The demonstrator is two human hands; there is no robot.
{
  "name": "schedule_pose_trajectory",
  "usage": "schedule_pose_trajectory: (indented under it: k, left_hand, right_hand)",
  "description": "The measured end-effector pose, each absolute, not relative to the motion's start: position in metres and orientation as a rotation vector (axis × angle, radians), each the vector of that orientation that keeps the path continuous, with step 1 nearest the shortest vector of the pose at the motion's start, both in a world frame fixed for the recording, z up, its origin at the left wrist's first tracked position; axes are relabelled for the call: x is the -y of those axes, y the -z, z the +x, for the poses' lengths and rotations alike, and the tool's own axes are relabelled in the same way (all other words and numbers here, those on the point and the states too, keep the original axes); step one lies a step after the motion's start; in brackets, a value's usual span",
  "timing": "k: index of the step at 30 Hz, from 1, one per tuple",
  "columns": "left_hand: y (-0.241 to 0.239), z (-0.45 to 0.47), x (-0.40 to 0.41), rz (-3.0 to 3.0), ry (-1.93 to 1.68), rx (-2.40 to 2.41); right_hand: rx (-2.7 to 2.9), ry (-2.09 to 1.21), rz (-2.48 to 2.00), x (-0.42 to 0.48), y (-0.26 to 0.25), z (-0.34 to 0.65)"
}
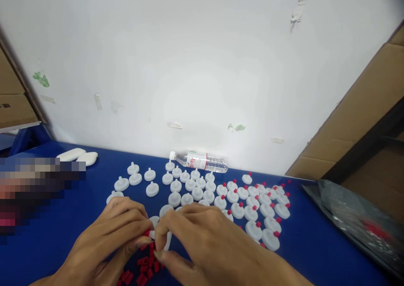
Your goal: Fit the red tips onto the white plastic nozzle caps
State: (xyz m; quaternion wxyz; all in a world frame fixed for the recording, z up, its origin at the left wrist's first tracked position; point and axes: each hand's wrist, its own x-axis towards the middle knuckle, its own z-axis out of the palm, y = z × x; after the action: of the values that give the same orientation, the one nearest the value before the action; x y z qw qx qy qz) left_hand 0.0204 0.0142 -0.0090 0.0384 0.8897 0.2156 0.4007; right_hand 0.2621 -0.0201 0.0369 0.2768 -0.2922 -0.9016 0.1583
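My left hand (110, 235) and my right hand (205, 244) meet low at the centre of the blue table (315, 252). Their fingers pinch together round a white disc-shaped plastic part (154, 223) with a small red cap at its stem. A heap of loose red caps (145, 267) lies just under my fingers. Behind my hands stand several white discs without caps (151, 189). To the right stand several white discs fitted with red caps (259, 210).
A clear plastic water bottle (198, 161) lies on its side against the white wall. Two white oblong pieces (77, 155) lie at the back left. A grey plastic bag (356, 223) with red pieces sits at the right, cardboard boxes (356, 117) behind it.
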Motion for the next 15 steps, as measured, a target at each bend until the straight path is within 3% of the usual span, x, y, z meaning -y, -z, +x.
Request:
schedule_pose_trajectory:
  k: [8, 15]
  left_hand:
    - [0.009, 0.026, 0.001, 2.82, -1.217, -0.799]
    - [0.013, 0.034, 0.006, 2.862, -1.187, -0.796]
  right_hand:
    - [2.702, -0.23, -0.807, 0.02, -0.051, 0.264]
    - [2.485, -0.116, -1.32, 0.001, -0.078, 0.317]
